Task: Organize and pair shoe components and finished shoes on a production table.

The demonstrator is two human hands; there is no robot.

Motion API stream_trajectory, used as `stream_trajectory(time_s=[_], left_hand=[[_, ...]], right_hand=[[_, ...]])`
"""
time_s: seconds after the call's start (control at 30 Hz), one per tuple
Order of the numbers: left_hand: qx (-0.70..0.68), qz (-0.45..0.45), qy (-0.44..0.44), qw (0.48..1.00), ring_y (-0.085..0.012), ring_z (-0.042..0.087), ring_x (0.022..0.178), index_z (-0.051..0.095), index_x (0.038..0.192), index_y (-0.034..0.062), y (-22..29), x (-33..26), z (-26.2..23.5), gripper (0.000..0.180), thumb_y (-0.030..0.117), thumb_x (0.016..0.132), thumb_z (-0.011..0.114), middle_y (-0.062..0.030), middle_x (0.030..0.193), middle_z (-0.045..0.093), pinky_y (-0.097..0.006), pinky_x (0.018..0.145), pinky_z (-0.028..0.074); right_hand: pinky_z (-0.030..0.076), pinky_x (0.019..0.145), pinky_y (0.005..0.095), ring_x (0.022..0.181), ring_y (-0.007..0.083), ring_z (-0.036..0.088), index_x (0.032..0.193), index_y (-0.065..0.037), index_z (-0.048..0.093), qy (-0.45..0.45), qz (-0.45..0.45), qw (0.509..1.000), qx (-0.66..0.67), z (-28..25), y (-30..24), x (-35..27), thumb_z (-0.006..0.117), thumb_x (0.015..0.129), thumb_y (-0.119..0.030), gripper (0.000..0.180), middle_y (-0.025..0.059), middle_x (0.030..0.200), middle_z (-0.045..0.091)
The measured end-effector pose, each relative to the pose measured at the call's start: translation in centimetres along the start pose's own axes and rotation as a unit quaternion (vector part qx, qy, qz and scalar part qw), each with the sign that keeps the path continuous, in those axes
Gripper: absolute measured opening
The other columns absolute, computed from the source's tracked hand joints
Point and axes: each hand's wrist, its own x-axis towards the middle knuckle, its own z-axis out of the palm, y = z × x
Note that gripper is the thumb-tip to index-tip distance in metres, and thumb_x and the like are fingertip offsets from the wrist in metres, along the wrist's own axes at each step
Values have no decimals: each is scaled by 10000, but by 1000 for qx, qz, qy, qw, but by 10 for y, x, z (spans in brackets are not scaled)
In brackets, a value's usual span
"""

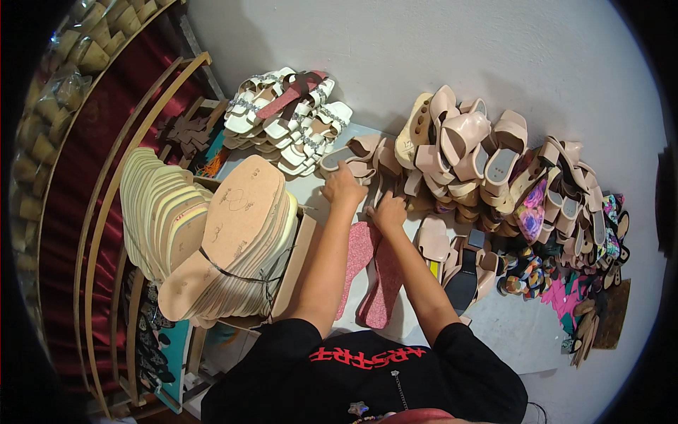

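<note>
Side by side at the table's middle lie two beige sandals. My left hand (344, 186) is closed at the near end of the left sandal (364, 145), a finger reaching over its grey insole. My right hand (388, 212) has its fingers curled at the near end of the right sandal (387, 161); part of that sandal is hidden behind the hand. Just below my hands are two pink glittery soles, the left sole (355, 258) partly under my left forearm and the right sole (382, 286) between my arms.
White sandals (304, 145) are stacked at the back left. Beige shoes (466, 134) pile up along the wall to the right. A cardboard box (296, 265) packed with tan insoles (244, 205) stands left of my arm, beside a curved wooden rack (95, 212). Colourful straps (563, 297) lie far right.
</note>
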Motion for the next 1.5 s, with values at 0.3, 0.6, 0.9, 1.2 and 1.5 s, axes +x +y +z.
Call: stream_trajectory(time_s=[0.3,0.6,0.9,1.2,1.5], left_hand=[[-182,127,272,936,-365,525,851,456,944,38,5,-34,-15,475,213,571,691,-198,855,563,-415,769,399],[-577,282,143,753,-308,440,1010,265,1155,59,-20,-78,57,586,8,648,554,-190,1089,405,-374,880,342],[-220,163,294,915,-283,415,1053,536,988,60,-37,60,88,356,136,651,619,-119,1084,499,-362,915,297],[-39,22,192,980,-225,352,1103,636,968,231,-41,106,96,365,171,615,703,-41,1220,438,-385,923,241],[-147,75,308,937,-306,367,1066,623,949,48,-52,118,120,323,157,653,692,-153,1101,448,-386,890,306]], right_hand=[[449,718,352,796,344,552,1000,-1,502,44,-66,996,-46,-14,8,-5,592,710,-454,545,226,970,508],[444,613,277,665,171,574,906,41,561,-183,-67,852,486,-60,-17,2,567,761,-197,279,106,778,601],[434,591,279,626,148,542,891,52,557,-209,-84,885,408,-98,-3,-28,556,755,-150,244,89,742,591],[418,583,266,622,135,524,897,64,564,-285,-44,864,413,-76,36,-33,557,748,-191,295,79,733,582],[419,582,284,628,153,526,867,72,561,-264,-31,873,408,-59,31,-16,547,742,-203,302,100,749,577]])
